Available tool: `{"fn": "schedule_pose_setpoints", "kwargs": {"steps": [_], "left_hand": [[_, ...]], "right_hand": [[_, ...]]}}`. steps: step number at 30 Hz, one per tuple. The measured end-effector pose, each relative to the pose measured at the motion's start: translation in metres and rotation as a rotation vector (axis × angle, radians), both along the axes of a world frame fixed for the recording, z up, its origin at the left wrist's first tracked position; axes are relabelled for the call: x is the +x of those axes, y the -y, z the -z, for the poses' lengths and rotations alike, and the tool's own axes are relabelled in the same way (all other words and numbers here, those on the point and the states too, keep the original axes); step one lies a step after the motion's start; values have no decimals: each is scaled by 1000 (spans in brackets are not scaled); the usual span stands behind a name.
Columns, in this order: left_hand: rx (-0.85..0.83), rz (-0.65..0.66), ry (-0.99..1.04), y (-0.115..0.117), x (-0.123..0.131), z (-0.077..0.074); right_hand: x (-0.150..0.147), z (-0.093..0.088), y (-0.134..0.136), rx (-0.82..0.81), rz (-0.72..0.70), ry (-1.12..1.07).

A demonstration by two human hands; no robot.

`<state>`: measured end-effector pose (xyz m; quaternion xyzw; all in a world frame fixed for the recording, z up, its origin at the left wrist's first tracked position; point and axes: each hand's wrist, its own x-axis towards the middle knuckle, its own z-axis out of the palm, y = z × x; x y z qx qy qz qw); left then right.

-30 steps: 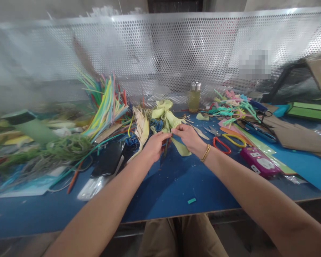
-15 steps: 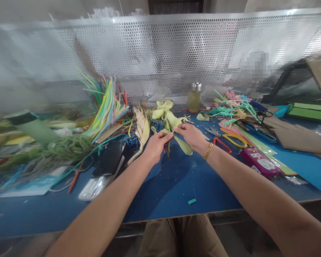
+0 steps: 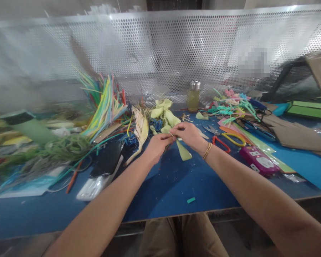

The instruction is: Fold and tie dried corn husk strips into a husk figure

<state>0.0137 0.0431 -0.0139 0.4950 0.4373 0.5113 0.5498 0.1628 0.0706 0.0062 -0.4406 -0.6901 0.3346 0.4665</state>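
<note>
A pale green handmade flower (image 3: pixel 164 111), its petals broad and leaf-like, is pinched at its base between my two hands. My left hand (image 3: pixel 158 144) is closed, thumb and fingers together at the stem. Meeting it from the right, my right hand (image 3: pixel 188 135) pinches the same spot; the fingertips nearly touch. One long pale green leaf (image 3: pixel 184 151) hangs below my right fingers. The stem itself is mostly hidden by the fingers. Just left of the flower lies a beige, dried husk-like bundle (image 3: pixel 141 128).
Scissors with red and yellow handles (image 3: pixel 234 139) lie right of my hands, near a purple case (image 3: pixel 258 160). A black phone (image 3: pixel 107 160) lies at left. Colourful strips (image 3: pixel 104 103), a bottle (image 3: pixel 194 97) and a perforated metal panel (image 3: pixel 176 50) stand behind.
My right fingers have closed in over my left fingertips at the flower's base. The long leaf now hangs a little lower. The view has shifted slightly.
</note>
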Motion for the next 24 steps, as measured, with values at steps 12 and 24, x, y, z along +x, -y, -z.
{"fn": "schedule_pose_setpoints", "kwargs": {"steps": [12,24], "left_hand": [[-166,-11,133,4,2,-11],[-168,-21,118,4,6,-11]], "right_hand": [[-4,4,-5,-166,-59,-296],[-6,8,-4,-99,76,-126]]}}
